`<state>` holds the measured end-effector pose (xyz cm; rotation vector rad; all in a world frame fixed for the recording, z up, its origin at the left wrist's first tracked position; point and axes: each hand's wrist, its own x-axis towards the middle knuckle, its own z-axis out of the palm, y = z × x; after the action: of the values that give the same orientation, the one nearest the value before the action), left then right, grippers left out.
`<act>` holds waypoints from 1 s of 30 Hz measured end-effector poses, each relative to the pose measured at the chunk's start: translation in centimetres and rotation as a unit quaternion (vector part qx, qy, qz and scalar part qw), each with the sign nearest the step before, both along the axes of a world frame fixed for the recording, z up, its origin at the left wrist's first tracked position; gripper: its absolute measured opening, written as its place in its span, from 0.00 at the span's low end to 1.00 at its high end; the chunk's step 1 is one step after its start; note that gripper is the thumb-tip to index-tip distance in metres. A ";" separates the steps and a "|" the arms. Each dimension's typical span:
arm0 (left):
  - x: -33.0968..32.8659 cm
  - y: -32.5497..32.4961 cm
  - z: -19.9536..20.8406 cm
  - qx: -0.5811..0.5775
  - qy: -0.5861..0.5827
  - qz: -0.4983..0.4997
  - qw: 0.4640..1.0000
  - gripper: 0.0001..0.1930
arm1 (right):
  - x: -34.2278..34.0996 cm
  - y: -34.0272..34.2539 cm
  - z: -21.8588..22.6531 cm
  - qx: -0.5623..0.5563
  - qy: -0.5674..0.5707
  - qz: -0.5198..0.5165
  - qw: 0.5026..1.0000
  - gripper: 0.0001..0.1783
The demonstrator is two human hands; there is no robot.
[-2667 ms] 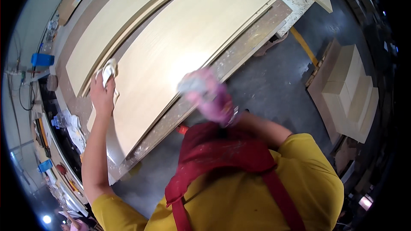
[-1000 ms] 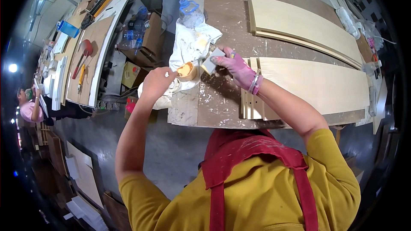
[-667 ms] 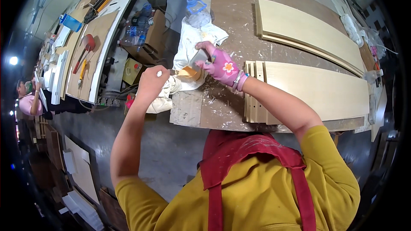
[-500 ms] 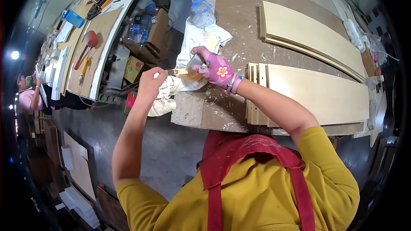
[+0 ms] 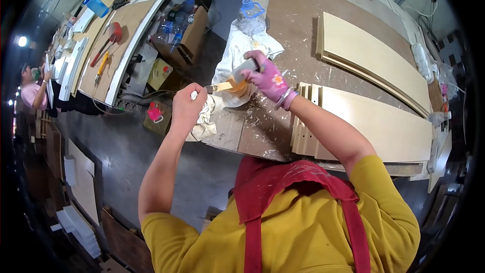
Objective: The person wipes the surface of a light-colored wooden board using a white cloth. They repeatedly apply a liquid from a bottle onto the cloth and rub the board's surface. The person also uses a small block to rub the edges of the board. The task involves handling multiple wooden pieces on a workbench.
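My bare left hand [image 5: 190, 106] is closed around a putty knife [image 5: 221, 87], its blade coated with pale yellow paste. In a pink glove with a flower on it, my right hand [image 5: 271, 82] grips a flat grey scraper [image 5: 244, 69], tilted with its lower edge near that blade. Just below the two tools, an orange, round-looking patch [image 5: 239, 89] shows at the cloth; I cannot tell whether it is a container. A white cloth [image 5: 231, 50] lies under and beyond my hands, its crumpled end hanging near my left wrist.
Pale boards lie in two stacks, one far [image 5: 371, 60] and one near [image 5: 374, 121], on the brown worktable [image 5: 298, 30]. A clear jug [image 5: 251, 17] stands on the cloth. Leftward, a side bench [image 5: 129, 23] carries a red-headed mallet [image 5: 115, 31]; a co-worker [image 5: 35, 88] stands beyond.
The view has shifted slightly. My right hand has turned so the grey scraper shows more fully. The left hand still holds the paste-coated knife close to it.
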<state>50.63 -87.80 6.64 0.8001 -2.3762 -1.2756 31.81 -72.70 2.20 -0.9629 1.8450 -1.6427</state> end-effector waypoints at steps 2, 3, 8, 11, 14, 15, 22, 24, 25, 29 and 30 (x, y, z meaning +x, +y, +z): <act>0.1 0.1 0.0 -0.018 -0.007 0.005 1.000 0.11 | -0.5 1.1 1.3 0.001 -0.212 -0.023 0.977 0.21; 0.1 0.1 0.0 -0.026 -0.008 0.006 1.000 0.11 | -0.6 1.3 1.1 -0.021 -0.267 -0.021 0.963 0.21; -0.4 0.6 0.3 -0.035 -0.025 0.016 0.999 0.11 | -0.2 1.8 0.4 -0.022 -0.209 0.003 0.978 0.20; -0.8 1.5 0.9 -0.025 -0.019 0.009 0.999 0.11 | 1.0 0.7 0.5 0.017 -0.028 0.016 0.999 0.21; -1.1 2.2 0.9 -0.069 -0.020 0.002 0.997 0.09 | 1.8 -0.7 1.0 0.005 0.046 -0.013 0.999 0.20; -1.2 2.4 1.1 -0.078 -0.028 0.002 0.997 0.09 | 1.2 -1.3 0.2 0.012 0.038 -0.025 0.999 0.20; -0.7 2.5 1.6 -0.179 -0.045 0.010 0.983 0.08 | -1.6 0.2 0.1 -0.112 -0.418 -0.034 0.901 0.13; -0.9 2.5 1.6 -0.175 -0.047 0.008 0.983 0.08 | -2.4 1.2 -0.6 -0.109 -0.429 -0.003 0.897 0.12; -0.9 2.6 1.5 -0.174 -0.044 0.007 0.984 0.08 | -2.5 1.5 -1.0 -0.095 -0.404 0.008 0.910 0.14; -1.4 2.7 1.6 -0.171 -0.045 0.001 0.984 0.08 | -0.7 1.6 0.4 -0.014 -0.214 0.016 0.977 0.19; -1.5 2.8 1.7 -0.167 -0.043 -0.006 0.985 0.08 | 0.0 1.2 0.7 0.013 -0.142 0.007 0.990 0.20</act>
<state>49.15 -84.99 8.37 0.7496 -2.5703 -0.8260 31.80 -71.49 2.87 -0.6880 1.6592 -1.6461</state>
